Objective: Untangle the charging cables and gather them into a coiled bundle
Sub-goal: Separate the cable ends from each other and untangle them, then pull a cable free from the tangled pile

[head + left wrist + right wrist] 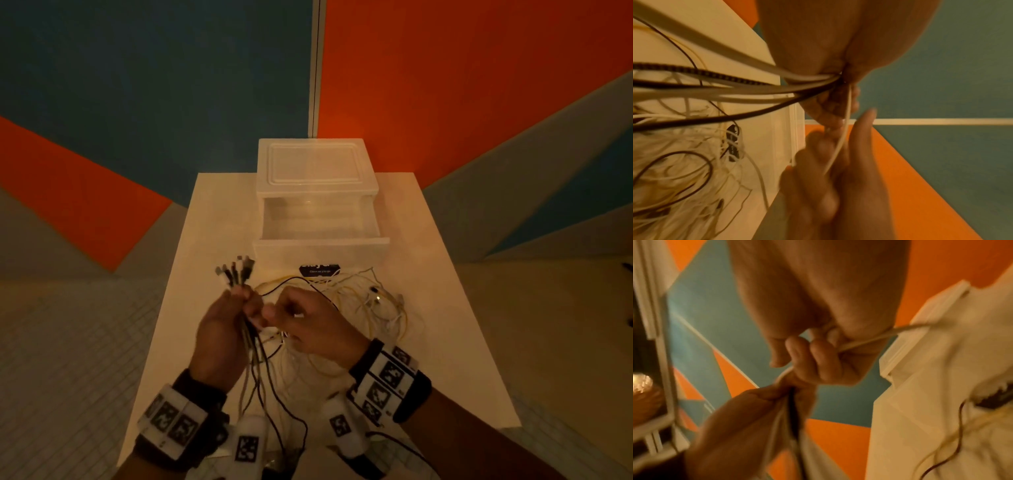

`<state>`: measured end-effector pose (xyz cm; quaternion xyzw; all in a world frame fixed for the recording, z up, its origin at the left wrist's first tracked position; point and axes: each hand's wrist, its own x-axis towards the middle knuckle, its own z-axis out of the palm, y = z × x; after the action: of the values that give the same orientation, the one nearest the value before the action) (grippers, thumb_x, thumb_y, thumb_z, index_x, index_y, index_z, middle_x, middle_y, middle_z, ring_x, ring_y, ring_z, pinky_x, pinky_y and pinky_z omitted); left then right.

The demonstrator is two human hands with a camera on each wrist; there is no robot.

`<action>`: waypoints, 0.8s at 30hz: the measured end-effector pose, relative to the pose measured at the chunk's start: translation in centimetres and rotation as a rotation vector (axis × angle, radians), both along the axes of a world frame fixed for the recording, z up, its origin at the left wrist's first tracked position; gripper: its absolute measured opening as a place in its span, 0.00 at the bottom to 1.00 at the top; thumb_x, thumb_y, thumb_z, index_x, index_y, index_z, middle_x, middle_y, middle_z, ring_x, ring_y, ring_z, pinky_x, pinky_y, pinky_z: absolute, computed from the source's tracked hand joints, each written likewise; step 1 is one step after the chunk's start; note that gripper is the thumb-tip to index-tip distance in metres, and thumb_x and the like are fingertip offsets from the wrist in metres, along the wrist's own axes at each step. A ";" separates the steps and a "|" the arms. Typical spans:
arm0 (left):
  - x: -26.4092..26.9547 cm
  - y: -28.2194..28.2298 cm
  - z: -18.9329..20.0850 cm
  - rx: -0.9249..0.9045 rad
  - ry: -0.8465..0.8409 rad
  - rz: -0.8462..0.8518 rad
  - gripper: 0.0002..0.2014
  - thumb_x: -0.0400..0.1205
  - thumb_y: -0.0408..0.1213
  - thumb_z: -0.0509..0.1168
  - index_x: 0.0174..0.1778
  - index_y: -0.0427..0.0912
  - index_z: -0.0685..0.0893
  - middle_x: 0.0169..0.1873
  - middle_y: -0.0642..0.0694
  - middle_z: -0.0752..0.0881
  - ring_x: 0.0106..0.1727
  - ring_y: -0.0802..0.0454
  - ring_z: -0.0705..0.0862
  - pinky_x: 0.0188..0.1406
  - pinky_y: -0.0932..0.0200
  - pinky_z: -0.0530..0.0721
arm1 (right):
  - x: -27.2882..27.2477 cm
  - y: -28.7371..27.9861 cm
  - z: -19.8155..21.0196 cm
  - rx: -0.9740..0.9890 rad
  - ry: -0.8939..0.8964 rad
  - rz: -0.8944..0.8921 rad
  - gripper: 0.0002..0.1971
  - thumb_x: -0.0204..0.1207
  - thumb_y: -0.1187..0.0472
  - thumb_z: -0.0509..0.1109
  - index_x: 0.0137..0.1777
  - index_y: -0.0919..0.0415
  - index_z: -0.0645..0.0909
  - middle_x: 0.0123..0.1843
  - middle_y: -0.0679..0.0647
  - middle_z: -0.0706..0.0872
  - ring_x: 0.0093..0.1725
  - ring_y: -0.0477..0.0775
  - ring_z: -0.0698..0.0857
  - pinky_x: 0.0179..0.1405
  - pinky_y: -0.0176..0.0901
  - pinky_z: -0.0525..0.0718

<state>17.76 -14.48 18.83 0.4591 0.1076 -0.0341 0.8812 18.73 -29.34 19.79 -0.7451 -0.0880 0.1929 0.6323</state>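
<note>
Here, the fingers of the left hand (219, 329) are curling tightly around a gathered sheaf of thin black and white charging cables (246, 329), with the metal-tipped plug ends (236, 269) fanning upward above the fist. Just beside it, the right hand (308, 322) is pinching a single thin white cable (869, 341) between thumb and bent fingers — the right wrist view shows that strand running through the curled fingers (803, 352) toward the left fist.

Below the hands, the cable tails are hanging in loose strands toward the near edge of the pale rectangular table (212, 212). To the right, a loose tangle of white, yellow and black cables (370, 301) is lying on the tabletop, in front of a translucent white plastic drawer box (318, 192) whose drawer is standing pulled open.

Judging by how they drape, these cables are light, limp and springy, so they will likely snag on each other rather than slide free. The plugs look like the stiffest parts — a sensible place to hold, near the ends, while each strand is drawn through lightly closed fingers. Hard tugging would probably tighten knots in the pile.
</note>
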 end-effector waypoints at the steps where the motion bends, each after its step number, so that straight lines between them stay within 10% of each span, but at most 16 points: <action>1: 0.5 0.8 0.1 -0.054 -0.001 0.001 0.10 0.85 0.37 0.53 0.38 0.42 0.73 0.25 0.52 0.69 0.22 0.56 0.68 0.23 0.62 0.74 | -0.2 -1.0 -0.6 -0.060 -0.080 0.081 0.15 0.81 0.53 0.69 0.38 0.62 0.76 0.33 0.54 0.78 0.30 0.46 0.75 0.30 0.35 0.74; 8: 2.4 10.4 -1.2 -0.507 -0.121 -0.148 0.13 0.91 0.37 0.48 0.47 0.38 0.74 0.30 0.48 0.73 0.24 0.55 0.64 0.21 0.58 0.70 | -0.1 -11.7 -7.7 -0.467 -0.222 0.156 0.17 0.83 0.49 0.62 0.34 0.54 0.80 0.36 0.45 0.76 0.38 0.41 0.79 0.44 0.39 0.76; 11: 1.4 8.5 -0.4 -0.062 -0.050 0.007 0.14 0.90 0.37 0.49 0.41 0.42 0.74 0.26 0.52 0.72 0.21 0.59 0.62 0.18 0.63 0.61 | 0.5 -11.9 -7.7 -0.535 -0.259 0.063 0.17 0.80 0.41 0.58 0.32 0.46 0.72 0.33 0.53 0.77 0.35 0.53 0.78 0.40 0.54 0.77; 16: -0.2 1.3 0.4 0.560 -0.186 -0.093 0.18 0.91 0.35 0.49 0.44 0.27 0.79 0.41 0.46 0.91 0.19 0.57 0.60 0.18 0.60 0.57 | 0.9 -5.6 -3.4 -0.428 -0.459 0.071 0.18 0.86 0.52 0.59 0.36 0.59 0.73 0.30 0.47 0.75 0.31 0.43 0.76 0.34 0.41 0.73; 19: -0.6 -1.0 -0.2 0.642 -0.146 -0.124 0.22 0.89 0.38 0.54 0.32 0.53 0.84 0.17 0.52 0.73 0.19 0.58 0.62 0.21 0.59 0.61 | 1.0 -2.6 -1.1 -0.369 -0.528 0.078 0.16 0.87 0.50 0.56 0.41 0.57 0.75 0.34 0.42 0.75 0.34 0.40 0.74 0.36 0.39 0.74; 24: 0.0 0.6 -0.2 0.502 -0.098 -0.031 0.14 0.89 0.40 0.57 0.37 0.43 0.71 0.21 0.56 0.67 0.22 0.59 0.63 0.19 0.65 0.61 | 1.1 -3.6 -1.2 -0.327 -0.465 0.156 0.14 0.87 0.56 0.55 0.44 0.62 0.74 0.37 0.52 0.78 0.37 0.52 0.77 0.40 0.48 0.75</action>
<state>17.77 -13.87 18.67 0.6660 0.0631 0.0024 0.7433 19.80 -32.92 18.59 -0.8522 -0.2553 0.0766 0.4502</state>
